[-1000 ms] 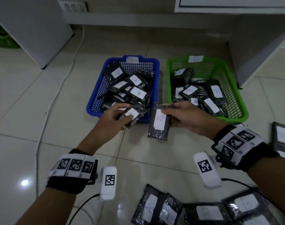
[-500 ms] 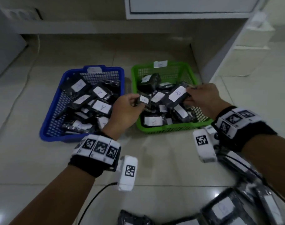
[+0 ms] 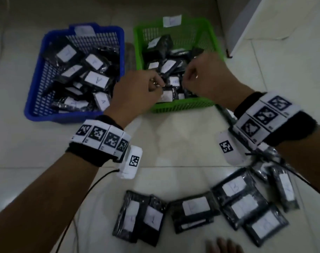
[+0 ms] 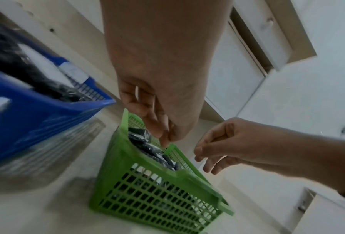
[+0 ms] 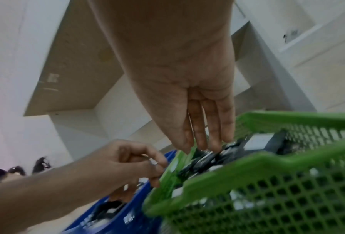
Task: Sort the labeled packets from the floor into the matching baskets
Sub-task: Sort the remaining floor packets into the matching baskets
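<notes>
My left hand (image 3: 137,92) and right hand (image 3: 204,79) hover close together over the front of the green basket (image 3: 183,105). Black packets with white labels (image 3: 168,94) lie inside it just below my fingertips. The left wrist view shows my left hand (image 4: 163,126) with fingers hanging down and holding nothing, and my right hand (image 4: 213,150) loosely curled and empty. In the right wrist view the fingers of my right hand (image 5: 203,126) point straight down. To the left, the blue basket (image 3: 30,108) holds packets labelled A (image 3: 97,80). Several more labelled packets (image 3: 195,209) lie on the floor near me.
White tiled floor (image 3: 173,143) lies bare between the baskets and the loose packets. A white cabinet (image 3: 265,24) stands right of the green basket. A black cable (image 3: 93,187) trails from my left wrist. Someone's fingertips or toes (image 3: 223,245) show at the bottom edge.
Both hands carried a packet each to the green basket, and now both hands are empty above it. The view has tilted down, showing more packets on the floor.
</notes>
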